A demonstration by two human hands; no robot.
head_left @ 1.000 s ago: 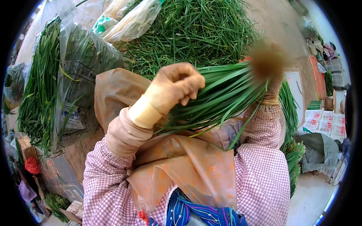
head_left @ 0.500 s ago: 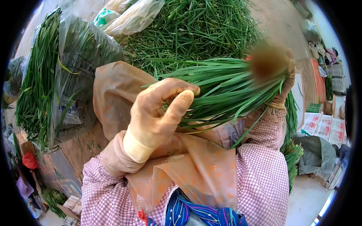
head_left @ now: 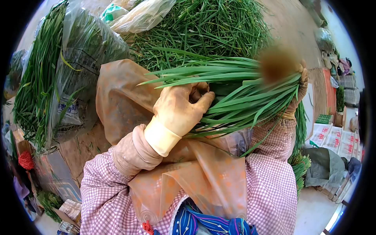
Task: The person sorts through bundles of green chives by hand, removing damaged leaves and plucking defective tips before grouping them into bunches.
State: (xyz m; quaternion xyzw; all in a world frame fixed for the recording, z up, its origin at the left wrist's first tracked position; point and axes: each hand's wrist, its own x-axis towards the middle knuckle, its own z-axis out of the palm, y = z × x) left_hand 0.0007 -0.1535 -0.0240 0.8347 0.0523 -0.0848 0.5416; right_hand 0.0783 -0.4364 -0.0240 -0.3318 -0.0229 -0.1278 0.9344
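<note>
My left hand [head_left: 176, 105], in a pale, stained glove, reaches in among the long green leaves with its fingers curled and thumb bent toward them; what lies between the fingertips is hidden. At the right, my right hand [head_left: 302, 84] grips the bunch of green leaves [head_left: 239, 94], whose loose ends fan out leftward over my lap. A brown blurred spot covers part of the bunch near that hand. Below the leaves, an orange-patterned translucent apron [head_left: 192, 168] covers my lap.
Beyond the bunch lies a large heap of loose green leaves [head_left: 207, 31]. Clear bags packed with leaves [head_left: 82, 58] stand at the left, and a whitish plastic bag [head_left: 145, 17] lies at the top. More bundles [head_left: 299, 168], a grey-green cloth [head_left: 325, 166] and white-and-red packages [head_left: 333, 139] are at the right.
My left hand first came nearer with thumb and fingers apart, then moved in among the leaves. Some leaves now spread above it toward the left. My right hand still grips the bunch.
</note>
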